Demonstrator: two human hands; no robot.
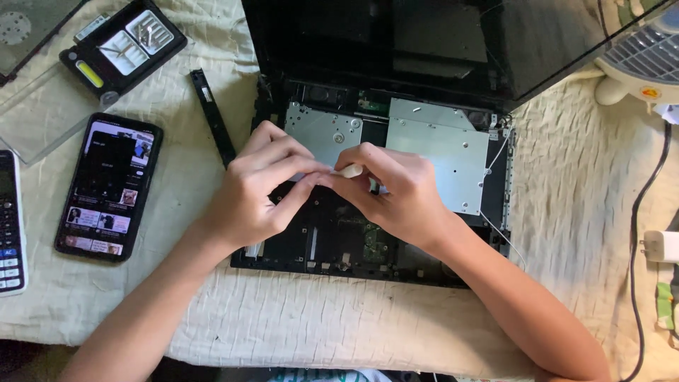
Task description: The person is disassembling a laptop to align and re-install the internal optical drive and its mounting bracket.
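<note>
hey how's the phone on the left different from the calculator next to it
The phone lies whole in view, tilted, while the calculator is cut off by the left edge. The phone's face is one lit screen with small pictures; the calculator shows rows of keys, some blue. The phone is nearer the left hand than the calculator is. Both are dark, flat and lie face up on the pale cloth, untouched.

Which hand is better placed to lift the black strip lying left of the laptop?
Left. The left hand sits just beside the black strip, while the right hand pinches a small pale tool over the open laptop base, farther away.
</note>
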